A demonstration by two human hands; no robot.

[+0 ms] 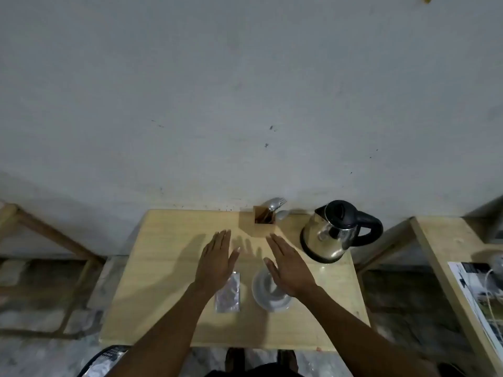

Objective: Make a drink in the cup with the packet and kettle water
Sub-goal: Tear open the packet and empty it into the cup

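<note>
A silvery packet (229, 293) lies flat on the small wooden table (163, 268), near its middle. Just right of it stands a clear plastic cup (268, 293). A steel kettle (333, 235) with a black lid and handle sits on its base at the table's far right corner. My left hand (216, 258) hovers flat, palm down, above the packet's far end, holding nothing. My right hand (290, 265) is also flat with fingers apart, over the cup's far right rim, and hides part of it.
A wooden holder (262, 220) with spoons and a fork stands at the back edge against the grey wall. A second wooden table (435, 254) with papers is at the right. A wooden frame (40, 229) stands at the left.
</note>
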